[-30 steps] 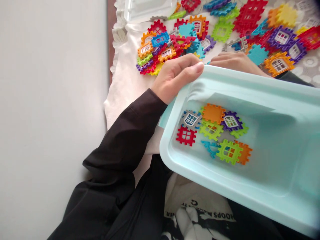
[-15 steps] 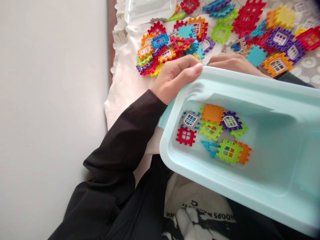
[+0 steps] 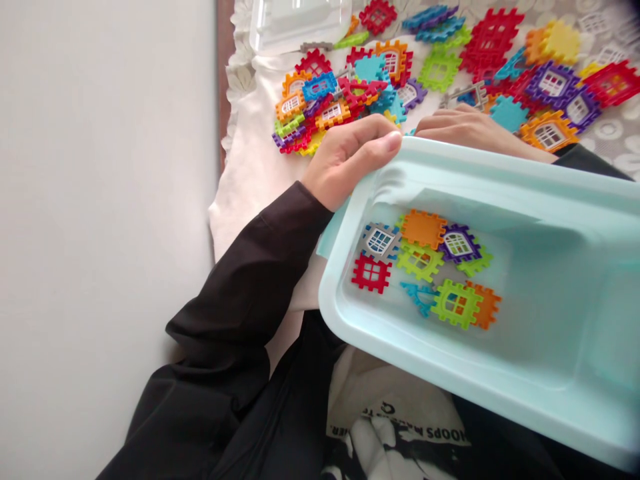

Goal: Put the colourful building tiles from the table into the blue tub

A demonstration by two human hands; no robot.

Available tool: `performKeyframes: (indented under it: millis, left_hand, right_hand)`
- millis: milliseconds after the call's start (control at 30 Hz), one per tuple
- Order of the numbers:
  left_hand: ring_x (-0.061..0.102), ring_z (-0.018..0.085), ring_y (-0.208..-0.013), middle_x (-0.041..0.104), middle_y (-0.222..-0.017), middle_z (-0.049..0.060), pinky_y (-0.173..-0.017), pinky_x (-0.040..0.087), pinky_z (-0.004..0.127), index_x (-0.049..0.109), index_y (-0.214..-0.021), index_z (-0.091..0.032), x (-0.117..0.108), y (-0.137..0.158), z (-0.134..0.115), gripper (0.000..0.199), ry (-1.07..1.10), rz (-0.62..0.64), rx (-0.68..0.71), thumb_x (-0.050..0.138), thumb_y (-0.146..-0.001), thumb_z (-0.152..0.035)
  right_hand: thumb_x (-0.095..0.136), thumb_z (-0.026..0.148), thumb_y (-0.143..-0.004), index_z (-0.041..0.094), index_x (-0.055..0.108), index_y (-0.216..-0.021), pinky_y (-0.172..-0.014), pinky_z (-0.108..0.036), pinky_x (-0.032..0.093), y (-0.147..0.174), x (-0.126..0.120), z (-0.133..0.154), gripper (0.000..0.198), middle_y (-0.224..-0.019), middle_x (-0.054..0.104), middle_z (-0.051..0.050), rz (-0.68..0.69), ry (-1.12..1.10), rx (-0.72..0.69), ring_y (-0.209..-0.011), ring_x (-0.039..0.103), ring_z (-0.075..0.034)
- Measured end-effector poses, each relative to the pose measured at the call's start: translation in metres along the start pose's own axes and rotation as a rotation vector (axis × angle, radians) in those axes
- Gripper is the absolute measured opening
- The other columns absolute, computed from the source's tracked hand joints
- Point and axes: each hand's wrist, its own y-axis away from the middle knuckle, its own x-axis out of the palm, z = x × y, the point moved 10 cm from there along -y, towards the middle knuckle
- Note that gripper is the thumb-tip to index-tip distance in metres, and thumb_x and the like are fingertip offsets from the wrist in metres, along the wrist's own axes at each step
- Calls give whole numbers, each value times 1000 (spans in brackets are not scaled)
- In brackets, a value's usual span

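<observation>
A pale aqua plastic bin (image 3: 545, 340) is tilted toward me above my lap. My left hand (image 3: 350, 157) is closed on its far left corner, thumb lying along the rim. Behind the far rim is my right hand (image 3: 467, 130), its fingers bent together beside the loose pieces; their tips and anything in them are hidden. Several notched plastic building tiles lie inside at the bin's left end, among them an orange tile (image 3: 423, 229), a red window tile (image 3: 371, 274), a green window tile (image 3: 456, 304) and a purple window tile (image 3: 459, 244).
A heap of coloured tiles (image 3: 320, 107) lies on the cloth-covered table beyond my left hand. More tiles, such as a purple window tile (image 3: 553, 80), are spread to the right. A clear plastic lid (image 3: 300, 23) rests at the back left. A pale wall (image 3: 105, 167) fills the left side.
The view has shifted slightly, so the tiles on the table appear a little lower and farther left. Both hands keep nearly the same places, and the tiles in the bin stay as they were.
</observation>
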Motion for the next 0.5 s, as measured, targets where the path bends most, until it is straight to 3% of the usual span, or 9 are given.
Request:
performKeyframes:
  millis: [100, 200, 300, 400, 500]
  left_hand:
    - [53, 12, -69, 60, -79, 2, -71, 43, 28, 70, -86, -13, -1, 1, 1, 24, -31, -16, 0, 58, -105, -23]
    - [57, 13, -68, 55, -75, 1, -71, 46, 30, 67, -83, -17, -2, 2, -1, 29, -49, -21, 3, 59, -107, -31]
    - [61, 17, -71, 52, -74, 1, -71, 48, 32, 61, -78, -19, -5, 3, 0, 37, -78, -50, 5, 64, -106, -45]
    - [59, 20, -72, 45, -71, 1, -69, 48, 35, 55, -75, -21, -12, 1, 9, 44, -80, -104, -32, 70, -99, -55]
    - [54, 20, -72, 39, -69, 0, -68, 47, 35, 50, -74, -23, -18, 0, 20, 46, -61, -152, -86, 71, -96, -58]
  right_hand:
    - [47, 43, -108, 21, 59, -88, -81, -37, 27, 1, -2, 5, 31, -93, 63, -6, 11, 24, -49, -89, 53, -21]
    - [51, 39, -105, 20, 57, -80, -77, -34, 31, -1, -3, 18, 32, -87, 58, -3, 49, -156, -74, -82, 52, -17]
    - [59, 35, -101, 18, 61, -80, -68, -26, 36, -3, -14, 15, 27, -83, 57, 0, -36, -331, 69, -73, 50, -10]
    - [75, 32, -95, 14, 70, -88, -64, -24, 35, 10, -45, -10, 20, -83, 64, 0, -391, -390, 291, -72, 52, -8]
    - [91, 40, -86, 18, 60, -76, -60, -26, 34, 49, -86, -26, 39, -71, 51, 3, -931, -658, 258, -62, 46, -8]
